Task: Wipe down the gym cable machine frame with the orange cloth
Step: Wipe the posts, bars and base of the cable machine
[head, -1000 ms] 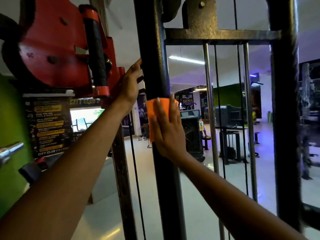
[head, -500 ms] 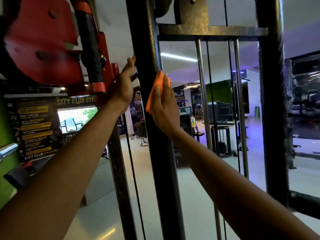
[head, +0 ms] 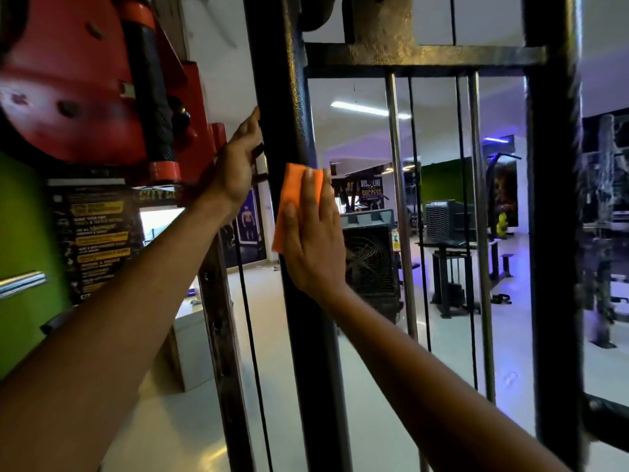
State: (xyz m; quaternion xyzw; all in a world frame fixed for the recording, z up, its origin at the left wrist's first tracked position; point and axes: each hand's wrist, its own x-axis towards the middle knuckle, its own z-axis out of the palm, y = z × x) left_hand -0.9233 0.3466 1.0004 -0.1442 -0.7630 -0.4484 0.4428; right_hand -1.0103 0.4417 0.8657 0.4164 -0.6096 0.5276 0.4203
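The cable machine's black upright post (head: pixel 282 97) runs top to bottom through the middle of the head view. My right hand (head: pixel 315 240) presses the folded orange cloth (head: pixel 291 202) flat against the post's front, fingers straight and pointing up. Orange shows above and left of the fingers. My left hand (head: pixel 238 165) rests on the post's left side a bit higher, fingers reaching behind it, so their tips are hidden. A black crossbar (head: pixel 425 57) joins this post to a second black upright (head: pixel 551 233) on the right.
A red pulley carriage (head: pixel 85 83) with a black handle (head: pixel 149 97) hangs close at upper left. Chrome guide rods (head: pixel 398 206) and thin black cables (head: pixel 417 216) run between the uprights. A perforated rail (head: pixel 221 335) stands left of the post. Fans and gym equipment stand farther back.
My right hand has slid down the post with the cloth and turned flat onto its front, after wiping higher along its edge. The left hand kept its place.
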